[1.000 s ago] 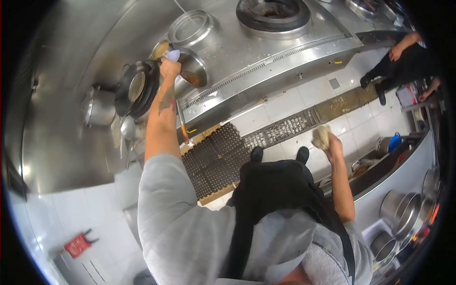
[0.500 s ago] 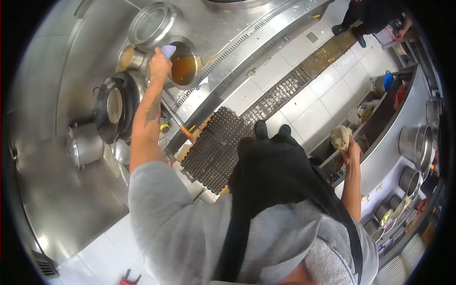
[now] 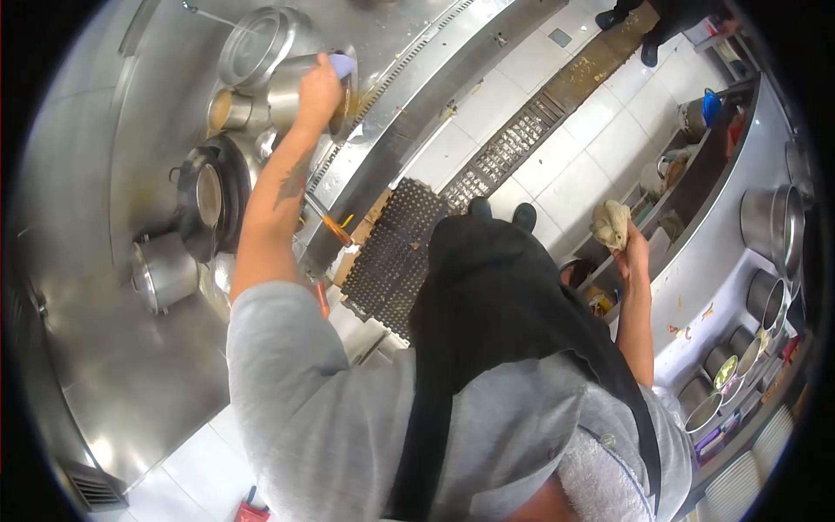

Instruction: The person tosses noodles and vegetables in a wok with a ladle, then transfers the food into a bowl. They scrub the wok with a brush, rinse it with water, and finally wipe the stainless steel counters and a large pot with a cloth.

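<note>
Left hand [image 3: 318, 91] closed on the rim of a tilted steel pot [image 3: 289, 87], far left. Right hand [image 3: 633, 254] grips a crumpled rag [image 3: 610, 223], right.

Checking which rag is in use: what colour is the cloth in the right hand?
The cloth is cream-beige, best in the head view.

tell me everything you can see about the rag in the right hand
The rag is a crumpled cloth, beige to off-white, bunched into a soft lump with loose folds, and it looks worn or soiled. The right hand grips it from below with the arm stretched out to the side. It is held in the air beside the counter. Nothing but the hand touches it.
</note>
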Tool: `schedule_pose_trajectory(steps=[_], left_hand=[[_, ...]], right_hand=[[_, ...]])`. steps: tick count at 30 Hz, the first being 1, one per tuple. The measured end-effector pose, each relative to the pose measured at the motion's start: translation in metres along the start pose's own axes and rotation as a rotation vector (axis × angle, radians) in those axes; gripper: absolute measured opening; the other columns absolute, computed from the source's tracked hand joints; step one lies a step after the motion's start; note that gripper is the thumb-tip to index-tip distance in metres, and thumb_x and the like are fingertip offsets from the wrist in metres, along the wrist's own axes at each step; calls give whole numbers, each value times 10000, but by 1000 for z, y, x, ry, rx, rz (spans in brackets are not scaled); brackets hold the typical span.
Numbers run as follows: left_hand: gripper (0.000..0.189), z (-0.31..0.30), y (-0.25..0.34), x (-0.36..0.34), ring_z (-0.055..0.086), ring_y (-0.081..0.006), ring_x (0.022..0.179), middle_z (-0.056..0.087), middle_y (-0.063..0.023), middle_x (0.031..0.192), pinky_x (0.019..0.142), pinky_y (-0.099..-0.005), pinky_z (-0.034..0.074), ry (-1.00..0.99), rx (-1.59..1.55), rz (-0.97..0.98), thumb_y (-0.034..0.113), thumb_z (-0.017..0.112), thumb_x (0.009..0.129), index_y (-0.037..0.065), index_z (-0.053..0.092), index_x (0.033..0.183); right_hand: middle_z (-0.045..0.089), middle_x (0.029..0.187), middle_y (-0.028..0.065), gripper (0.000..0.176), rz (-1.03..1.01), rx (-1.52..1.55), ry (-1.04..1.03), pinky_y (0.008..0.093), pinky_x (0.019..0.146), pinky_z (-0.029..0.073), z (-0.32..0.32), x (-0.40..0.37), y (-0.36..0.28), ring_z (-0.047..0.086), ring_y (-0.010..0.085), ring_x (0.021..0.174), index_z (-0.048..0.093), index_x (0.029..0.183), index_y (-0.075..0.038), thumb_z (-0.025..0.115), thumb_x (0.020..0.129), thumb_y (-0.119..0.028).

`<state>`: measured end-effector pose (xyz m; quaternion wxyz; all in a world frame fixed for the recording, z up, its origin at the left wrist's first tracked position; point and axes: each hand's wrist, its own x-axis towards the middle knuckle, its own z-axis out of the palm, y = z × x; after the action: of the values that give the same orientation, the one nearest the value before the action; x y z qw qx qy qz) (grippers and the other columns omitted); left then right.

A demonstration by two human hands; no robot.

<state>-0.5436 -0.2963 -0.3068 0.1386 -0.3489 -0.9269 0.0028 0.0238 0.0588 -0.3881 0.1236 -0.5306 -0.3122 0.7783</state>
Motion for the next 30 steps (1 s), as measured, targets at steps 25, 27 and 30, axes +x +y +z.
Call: schedule_pose_trajectory(steps=[25, 27, 30], left_hand=[[580, 67, -245, -56, 664, -341, 990, 654, -259, 1072, 849, -457, 507, 138, -1271, -1040, 151, 695, 787, -114, 469, 1251], [590, 103, -232, -71, 621, -376, 1097, 598, -282, 1194, 930, -456, 488, 303, -1307, -1188, 155, 681, 815, -113, 441, 1282], [768, 136, -204, -74, 474, -418, 1305, 445, -329, 1410, 1111, -438, 354, 445, -1275, -1270, 187, 660, 848, -103, 279, 1448]], right_hand=[[649, 1183, 187, 403, -114, -99, -220, 363, 825, 573, 234, -110, 122, 670, 285, 1007, 569, 1261, 72, 547, 978, -214], [642, 1197, 192, 428, -77, -146, -226, 389, 847, 570, 257, -114, 137, 664, 300, 1032, 563, 1273, 72, 535, 989, -247], [623, 1233, 194, 454, -55, -238, -172, 430, 877, 560, 277, -119, 145, 649, 322, 1070, 545, 1298, 66, 502, 1004, -277]])
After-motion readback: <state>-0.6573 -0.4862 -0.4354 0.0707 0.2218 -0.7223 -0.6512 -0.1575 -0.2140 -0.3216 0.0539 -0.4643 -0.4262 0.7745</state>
